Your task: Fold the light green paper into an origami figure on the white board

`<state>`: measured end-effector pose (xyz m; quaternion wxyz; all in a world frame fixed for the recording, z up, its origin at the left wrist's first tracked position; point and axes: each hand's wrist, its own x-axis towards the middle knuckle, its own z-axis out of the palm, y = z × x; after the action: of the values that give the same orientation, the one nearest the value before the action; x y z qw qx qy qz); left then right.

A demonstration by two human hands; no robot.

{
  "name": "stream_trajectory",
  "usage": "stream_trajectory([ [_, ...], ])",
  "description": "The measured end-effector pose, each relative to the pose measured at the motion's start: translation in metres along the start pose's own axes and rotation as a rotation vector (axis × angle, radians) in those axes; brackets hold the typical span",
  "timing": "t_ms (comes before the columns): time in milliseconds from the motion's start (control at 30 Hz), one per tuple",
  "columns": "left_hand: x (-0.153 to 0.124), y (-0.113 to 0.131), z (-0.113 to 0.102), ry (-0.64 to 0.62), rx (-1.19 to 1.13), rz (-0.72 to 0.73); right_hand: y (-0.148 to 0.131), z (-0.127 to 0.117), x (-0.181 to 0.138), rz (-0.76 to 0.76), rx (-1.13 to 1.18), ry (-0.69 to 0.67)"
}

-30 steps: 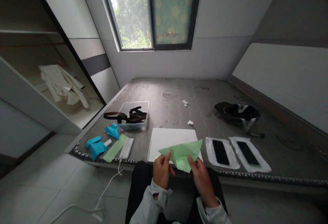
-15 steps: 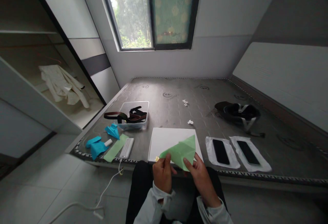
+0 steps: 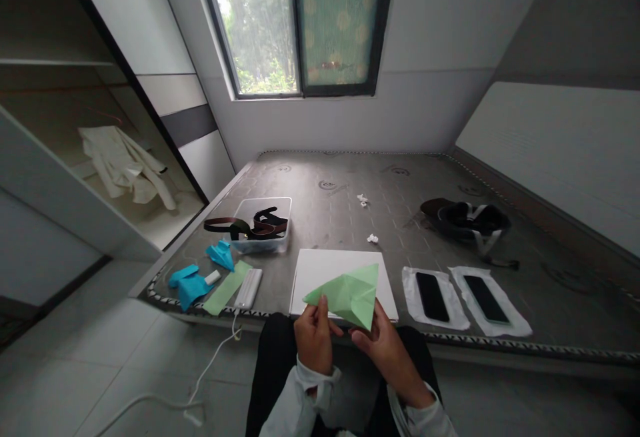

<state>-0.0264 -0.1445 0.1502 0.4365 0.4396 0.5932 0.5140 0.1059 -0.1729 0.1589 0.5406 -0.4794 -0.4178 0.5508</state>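
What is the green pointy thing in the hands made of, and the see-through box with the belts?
The green folded shape, held by the left hand and right hand, looks like thin matte paper: sharp creases, flat facets. The clear box seems to be glossy plastic, since the mattress shows through its walls. The belts look like leather, though that is less sure.

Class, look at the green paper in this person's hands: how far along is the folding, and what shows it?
Partway. Done: the green paper already carries several creases and has a pointed, layered shape. In hand: the left hand pinches its left corner and the right hand holds its lower edge, above the white sheet. Left: the final shape cannot be told.
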Motion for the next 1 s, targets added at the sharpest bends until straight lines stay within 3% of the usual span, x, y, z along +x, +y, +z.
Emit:
stream_trajectory([
  [167, -0.006, 0.002, 0.002, -0.014, -0.01, 0.012, 0.003, 0.006, 0.005, 0.045, -0.032, 0.224],
  [300, -0.007, 0.003, 0.003, -0.05, -0.181, -0.066, 0.002, 0.001, 0.006, 0.044, -0.04, 0.276],
  [433, 0.001, 0.008, -0.003, -0.14, -0.264, -0.08, 0.001, -0.007, 0.005, 0.061, -0.088, 0.285],
  [633, 0.017, 0.006, -0.013, -0.228, -0.116, -0.072, -0.005, -0.017, 0.004, 0.06, -0.098, 0.339],
  [767, 0.024, 0.002, -0.019, -0.386, -0.053, -0.009, -0.002, -0.024, 0.003, 0.069, -0.16, 0.356],
  [900, 0.029, 0.005, -0.028, -0.515, 0.014, 0.035, -0.003, -0.029, 0.0, 0.063, -0.305, 0.295],
  [1000, 0.029, 0.005, -0.03, -0.59, -0.026, -0.029, -0.007, -0.027, -0.002, 0.021, -0.43, 0.219],
])
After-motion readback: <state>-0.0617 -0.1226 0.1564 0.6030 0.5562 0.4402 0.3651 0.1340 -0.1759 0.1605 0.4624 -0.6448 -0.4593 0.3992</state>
